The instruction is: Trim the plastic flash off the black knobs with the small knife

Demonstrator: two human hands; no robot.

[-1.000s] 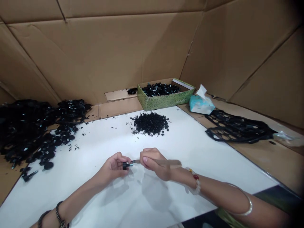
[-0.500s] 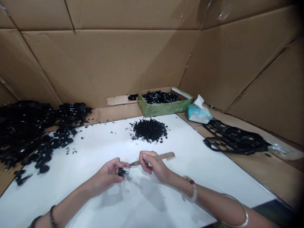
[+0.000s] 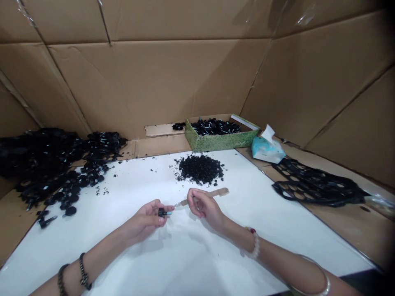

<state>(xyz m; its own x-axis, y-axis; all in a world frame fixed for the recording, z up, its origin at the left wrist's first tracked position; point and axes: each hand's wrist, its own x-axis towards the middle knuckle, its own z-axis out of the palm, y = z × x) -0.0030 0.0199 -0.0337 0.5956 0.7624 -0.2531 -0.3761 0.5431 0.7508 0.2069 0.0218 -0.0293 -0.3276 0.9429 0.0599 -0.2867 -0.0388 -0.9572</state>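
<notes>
- Head view: I watch remotely as the left hand point(image 3: 147, 220) pinches a black knob point(image 3: 161, 212) between thumb and fingers above the white table point(image 3: 129, 263), its metal stud point(image 3: 168, 213) pointing toward the other hand.
- Opposite, the right hand point(image 3: 204, 207) curls its fingers around a brown-handled knife point(image 3: 220, 192), the blade angled at the left fingertips.
- Beyond them lies a pile of black bits point(image 3: 201, 169); behind it, a green box point(image 3: 212, 143) holds more studded parts, and a dark heap point(image 3: 40, 154) spreads at left.
- As I judge it, the bare left forefinger is most at risk: a slip of the blade, so near the skin, could cut it.
- The knob could also twist or drop, I reckon, because the pinch covers only its small round head; a loosely curled right hand might let the knife turn.
- I cannot tell whether the tip touches the finger; the blade is pale and blurred there.
- Right fingers hide the knife's middle, left fingers cover part of the knob, and the frame cuts off both arms and the heap's left edge.
</notes>
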